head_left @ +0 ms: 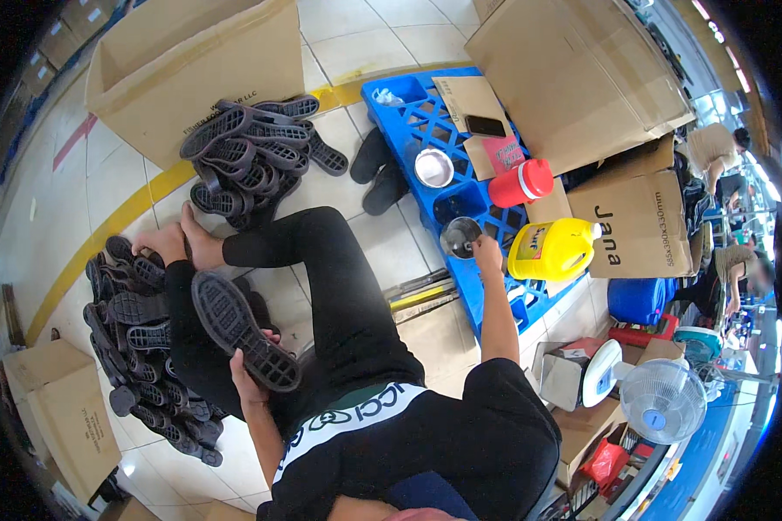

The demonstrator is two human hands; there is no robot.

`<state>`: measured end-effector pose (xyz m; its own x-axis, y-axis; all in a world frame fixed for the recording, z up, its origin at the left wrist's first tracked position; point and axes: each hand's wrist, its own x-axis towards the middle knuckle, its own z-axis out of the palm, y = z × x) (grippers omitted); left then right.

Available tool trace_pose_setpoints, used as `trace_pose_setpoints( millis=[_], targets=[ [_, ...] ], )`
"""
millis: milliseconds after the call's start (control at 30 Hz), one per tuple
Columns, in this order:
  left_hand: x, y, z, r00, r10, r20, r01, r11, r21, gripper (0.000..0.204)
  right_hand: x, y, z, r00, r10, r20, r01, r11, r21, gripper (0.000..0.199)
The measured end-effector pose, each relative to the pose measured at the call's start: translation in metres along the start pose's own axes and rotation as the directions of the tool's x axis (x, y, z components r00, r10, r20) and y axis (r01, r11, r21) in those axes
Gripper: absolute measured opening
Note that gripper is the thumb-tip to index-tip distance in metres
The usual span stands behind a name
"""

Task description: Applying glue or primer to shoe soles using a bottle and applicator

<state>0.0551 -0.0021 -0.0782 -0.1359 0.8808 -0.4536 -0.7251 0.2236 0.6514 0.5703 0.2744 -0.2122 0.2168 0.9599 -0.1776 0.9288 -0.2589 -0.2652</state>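
Observation:
My left hand [248, 382] is closed round the heel end of a dark shoe sole [228, 314], its gridded side facing up, above my bent leg. To the right, my right hand [488, 252] is closed at the rim of a metal cup [457, 227] on a blue plastic pallet [419, 139]. What its fingers grip is too small to make out; it reaches into the cup. Beside that hand stands a yellow jug [547, 252]. A red jug with a white band [517, 184] and a white-rimmed bowl [434, 168] are farther back on the pallet.
One pile of dark soles [252, 152] lies ahead; another pile [143, 339] is at my left. Cardboard boxes [208, 65] stand around, a large one [573, 78] behind the pallet. A phone [485, 127] lies on cardboard. A fan [665, 401] stands at right; people work beyond.

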Motion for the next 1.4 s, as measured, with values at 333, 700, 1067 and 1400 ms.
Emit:
trace_pose_setpoints(
  millis=[333, 700, 1067, 1400],
  targets=[
    [-0.016, -0.010, 0.003, 0.987, 0.116, -0.109, -0.120, 0.992, -0.033, 0.064, -0.007, 0.024, -0.013, 0.914, -0.129, -0.384, 0.246, 0.930, 0.272, 0.023],
    [-0.047, -0.040, -0.001, 0.986, 0.160, -0.041, -0.164, 0.981, -0.106, 0.068, -0.016, 0.057, -0.009, 0.930, -0.028, -0.366, 0.109, 0.973, 0.203, 0.022],
    [-0.059, -0.054, -0.003, 0.977, 0.165, -0.133, -0.188, 0.965, -0.183, 0.067, 0.007, 0.091, 0.023, 0.899, 0.131, -0.418, 0.065, 0.904, 0.423, 0.021],
    [-0.058, -0.039, 0.011, 0.972, 0.186, -0.142, -0.229, 0.878, -0.420, 0.093, -0.064, -0.085, -0.033, 0.994, 0.078, 0.075, -0.073, -0.032, 0.997, 0.020]
  ],
)
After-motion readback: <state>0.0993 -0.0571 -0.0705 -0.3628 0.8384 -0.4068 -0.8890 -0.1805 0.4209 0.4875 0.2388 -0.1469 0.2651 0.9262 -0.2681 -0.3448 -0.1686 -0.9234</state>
